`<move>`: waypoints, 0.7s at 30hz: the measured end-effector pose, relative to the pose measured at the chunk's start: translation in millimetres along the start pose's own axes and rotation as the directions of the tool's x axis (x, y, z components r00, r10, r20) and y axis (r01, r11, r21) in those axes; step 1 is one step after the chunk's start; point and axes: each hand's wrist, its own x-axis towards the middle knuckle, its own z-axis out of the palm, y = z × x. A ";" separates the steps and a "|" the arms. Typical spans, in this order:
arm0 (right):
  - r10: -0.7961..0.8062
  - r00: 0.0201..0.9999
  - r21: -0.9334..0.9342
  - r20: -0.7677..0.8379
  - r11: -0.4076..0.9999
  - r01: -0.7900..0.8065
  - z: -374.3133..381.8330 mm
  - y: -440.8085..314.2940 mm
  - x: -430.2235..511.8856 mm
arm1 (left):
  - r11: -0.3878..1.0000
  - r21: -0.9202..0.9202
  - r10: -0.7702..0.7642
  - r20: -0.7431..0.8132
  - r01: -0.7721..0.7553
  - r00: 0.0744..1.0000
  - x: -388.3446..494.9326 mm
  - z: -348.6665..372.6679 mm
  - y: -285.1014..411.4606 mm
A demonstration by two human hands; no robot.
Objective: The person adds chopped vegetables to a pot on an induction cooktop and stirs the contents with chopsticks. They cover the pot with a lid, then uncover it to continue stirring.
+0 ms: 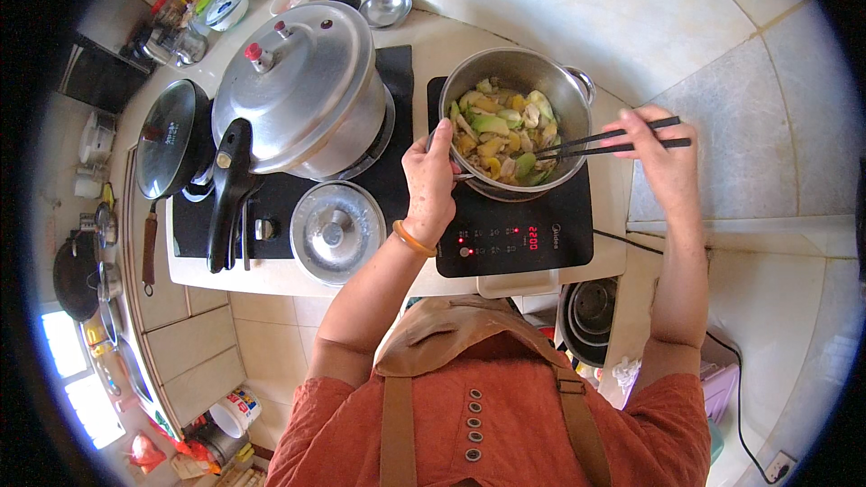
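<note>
My left hand grips the left side of a stainless steel pot, with the thumb up at its rim. The pot stands on a black induction cooktop with lit red digits. Inside lie sliced green and yellow vegetables with pale pieces that I cannot name for sure. My right hand, to the right of the pot, holds a pair of black chopsticks; they are slightly apart and their tips touch the food near the pot's right side.
Left of the pot, a large aluminium pressure cooker stands on a gas hob, its black handle towards me. A round metal lid lies near the counter's front edge. A lidded frying pan is farther left. A small metal bowl sits by the wall.
</note>
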 end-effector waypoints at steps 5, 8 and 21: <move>0.098 0.994 0.040 0.039 0.994 -0.099 23.9 17.5 0.5 | 1.000 0.025 0.019 -0.031 -0.018 0.999 1.2 2.8 -1.3; 0.080 0.989 -0.003 0.123 0.997 -0.080 24.6 22.7 -3.5 | 1.000 0.018 0.014 -0.029 -0.013 0.999 1.3 1.7 0.2; -0.059 0.996 0.092 -0.069 0.994 0.065 9.7 -0.6 0.1 | 0.999 0.044 0.001 -0.037 0.000 0.999 3.0 0.1 -0.6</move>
